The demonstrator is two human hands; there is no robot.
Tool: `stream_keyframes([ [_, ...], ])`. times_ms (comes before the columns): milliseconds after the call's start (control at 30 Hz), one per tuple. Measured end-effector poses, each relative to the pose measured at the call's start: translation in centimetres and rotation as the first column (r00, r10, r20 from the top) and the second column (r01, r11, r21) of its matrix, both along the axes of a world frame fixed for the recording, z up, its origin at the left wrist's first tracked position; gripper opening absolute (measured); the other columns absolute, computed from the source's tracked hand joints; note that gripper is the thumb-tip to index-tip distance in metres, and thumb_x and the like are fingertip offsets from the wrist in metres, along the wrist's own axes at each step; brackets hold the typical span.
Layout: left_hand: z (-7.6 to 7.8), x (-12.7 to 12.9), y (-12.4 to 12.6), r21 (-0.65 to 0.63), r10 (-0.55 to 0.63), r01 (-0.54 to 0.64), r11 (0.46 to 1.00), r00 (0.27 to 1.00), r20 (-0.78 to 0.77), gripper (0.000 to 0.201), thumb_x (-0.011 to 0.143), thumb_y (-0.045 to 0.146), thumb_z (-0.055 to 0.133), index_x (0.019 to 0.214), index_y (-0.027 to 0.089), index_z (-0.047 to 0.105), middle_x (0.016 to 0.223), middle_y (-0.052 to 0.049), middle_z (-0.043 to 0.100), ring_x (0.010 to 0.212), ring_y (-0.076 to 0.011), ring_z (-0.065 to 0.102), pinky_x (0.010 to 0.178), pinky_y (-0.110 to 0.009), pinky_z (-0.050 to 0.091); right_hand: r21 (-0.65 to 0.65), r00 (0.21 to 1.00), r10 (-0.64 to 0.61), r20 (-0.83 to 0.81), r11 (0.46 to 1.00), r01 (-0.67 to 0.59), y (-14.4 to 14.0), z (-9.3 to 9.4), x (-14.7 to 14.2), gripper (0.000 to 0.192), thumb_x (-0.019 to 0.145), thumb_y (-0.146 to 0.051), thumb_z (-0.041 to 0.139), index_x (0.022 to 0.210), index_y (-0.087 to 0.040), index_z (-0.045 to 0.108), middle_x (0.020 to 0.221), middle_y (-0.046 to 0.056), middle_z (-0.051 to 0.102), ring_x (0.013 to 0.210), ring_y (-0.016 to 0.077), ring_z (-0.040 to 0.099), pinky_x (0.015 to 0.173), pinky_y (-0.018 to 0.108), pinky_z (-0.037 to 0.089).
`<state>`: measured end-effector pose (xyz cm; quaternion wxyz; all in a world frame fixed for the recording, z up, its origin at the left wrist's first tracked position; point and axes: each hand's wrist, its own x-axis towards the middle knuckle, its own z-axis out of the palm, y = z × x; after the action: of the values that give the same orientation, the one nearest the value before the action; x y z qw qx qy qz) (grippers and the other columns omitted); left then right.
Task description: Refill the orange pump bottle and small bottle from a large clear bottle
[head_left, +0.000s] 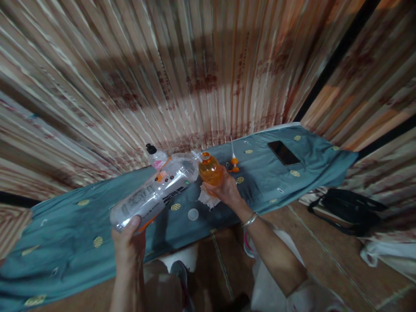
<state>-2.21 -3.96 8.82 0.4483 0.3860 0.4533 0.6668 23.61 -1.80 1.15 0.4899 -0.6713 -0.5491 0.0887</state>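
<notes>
Left hand around clear bottle — long axis aslant, neck toward orange bottle; right hand around it

The clear bottle and the curtain are printed — too blurrily to read.

pleated beige curtains (red-printed, with dark poles) behind a teal-clothed table, brown floor, dim light
</notes>
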Motion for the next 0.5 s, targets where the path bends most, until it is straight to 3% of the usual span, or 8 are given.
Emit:
stream_keyframes([
  [500, 0.11, 0.29, 0.42, 0.019, 0.028, -0.029, 0.999, 1.000, 0.013, 0.050, 0.050, 0.037, 0.085, 0.095, 0.019, 0.072, 0.109, -0.008, 0.073, 0.077, -0.0170, 0.061, 0.053, -0.023, 0.049, -0.013, 0.999, 0.009, -0.038, 1.000, -0.010, -0.18, 0.24, 0.06, 0.067, 0.072, -0.032, 0.086, 0.129, -0.019, 0.054, 0.110, 0.012, 0.080, 0.099, 0.0300, 0.079, 0.084, 0.040, 0.064],
])
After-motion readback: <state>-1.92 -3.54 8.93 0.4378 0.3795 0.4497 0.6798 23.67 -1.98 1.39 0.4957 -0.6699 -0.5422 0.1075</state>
